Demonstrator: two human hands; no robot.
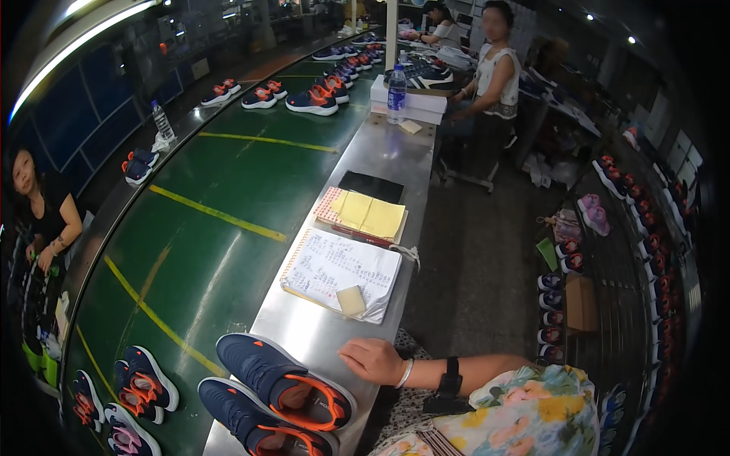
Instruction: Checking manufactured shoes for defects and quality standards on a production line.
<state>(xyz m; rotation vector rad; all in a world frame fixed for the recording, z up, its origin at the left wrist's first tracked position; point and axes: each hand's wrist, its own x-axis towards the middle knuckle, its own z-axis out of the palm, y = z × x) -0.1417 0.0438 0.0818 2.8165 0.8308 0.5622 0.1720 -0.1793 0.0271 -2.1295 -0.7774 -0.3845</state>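
My right hand point(371, 360) rests loosely closed on the edge of the metal table, and nothing shows in its fingers. A white bangle is on the wrist and a black strap circles the forearm. Just left of the hand, apart from it, stands a pair of navy sneakers point(255, 359) with orange lining, toes pointing away to the left. Beyond the hand lies an open notebook point(334, 266) with handwriting, and a small cream-coloured pad point(350, 301) sits on its lower page. My left hand is out of view.
A green conveyor belt point(205, 243) with yellow lines runs along the left, carrying several sneakers point(144, 380). Farther up the metal ledge are a yellow booklet point(372, 216), a water bottle point(396, 95) and a white shoebox point(418, 106). Shoe racks point(608, 304) stand right; people sit or stand around.
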